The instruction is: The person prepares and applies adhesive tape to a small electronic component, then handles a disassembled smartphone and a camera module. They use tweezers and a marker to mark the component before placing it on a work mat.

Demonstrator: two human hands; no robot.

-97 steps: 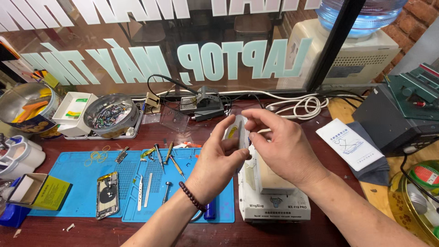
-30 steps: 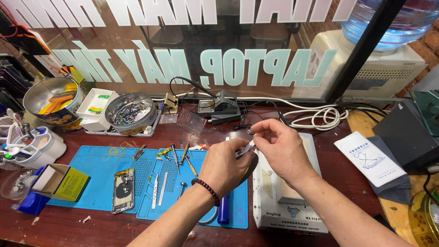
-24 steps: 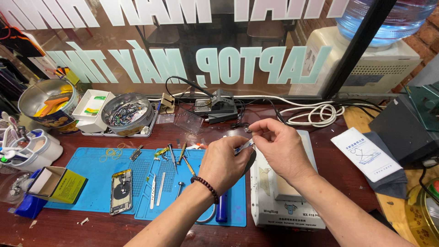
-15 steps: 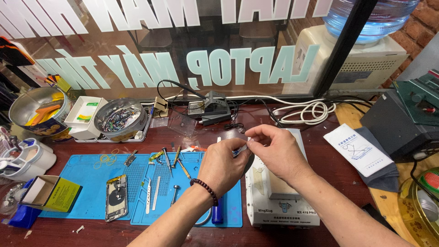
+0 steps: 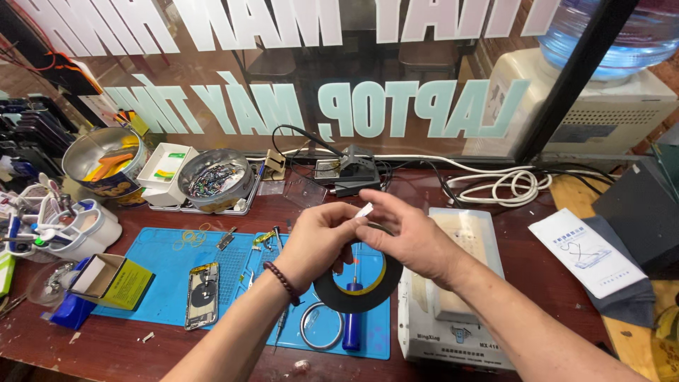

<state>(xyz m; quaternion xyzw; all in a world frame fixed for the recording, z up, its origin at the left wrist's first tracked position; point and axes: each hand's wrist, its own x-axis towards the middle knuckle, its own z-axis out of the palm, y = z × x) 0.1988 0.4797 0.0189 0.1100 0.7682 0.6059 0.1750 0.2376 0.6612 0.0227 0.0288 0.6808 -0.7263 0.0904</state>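
1. The left hand (image 5: 318, 244) is gripping a black tape roll (image 5: 358, 296), fingers curled through its ring.
2. The right hand (image 5: 410, 237) is pinching the white tape end (image 5: 363, 210) between thumb and fingertips, just above the roll.
3. Under both hands a blue mat (image 5: 212, 272) is lying on the table (image 5: 127, 354), an opened phone (image 5: 201, 295) resting left of the wrists.
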